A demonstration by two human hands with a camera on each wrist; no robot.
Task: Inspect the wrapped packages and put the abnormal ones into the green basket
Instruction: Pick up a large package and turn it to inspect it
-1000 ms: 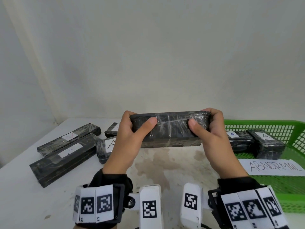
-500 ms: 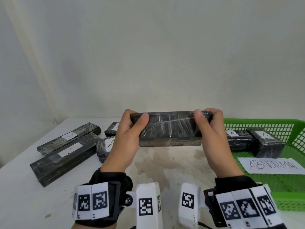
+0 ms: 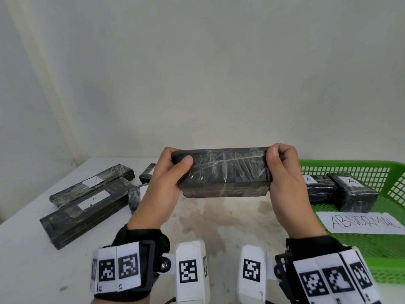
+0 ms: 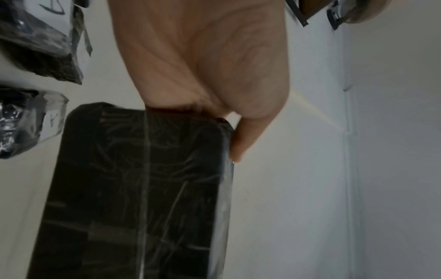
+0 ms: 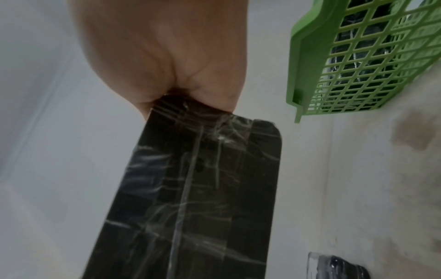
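Both the left hand (image 3: 163, 183) and right hand (image 3: 285, 183) clasp the black film-wrapped rectangular package (image 3: 223, 172) by its ends, above the desk (image 3: 219, 220). Slick film risks slipping; the label face is hidden, inviting misjudgement.

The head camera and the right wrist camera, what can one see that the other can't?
Only the head view shows both hands, left hand and right hand, the packages on the table, and the ABNORMAL sign in the green basket. Only the right wrist view shows the held package's underside and the outside of the basket's mesh wall. Both show the right hand gripping one end of the black wrapped package, with the basket nearby.
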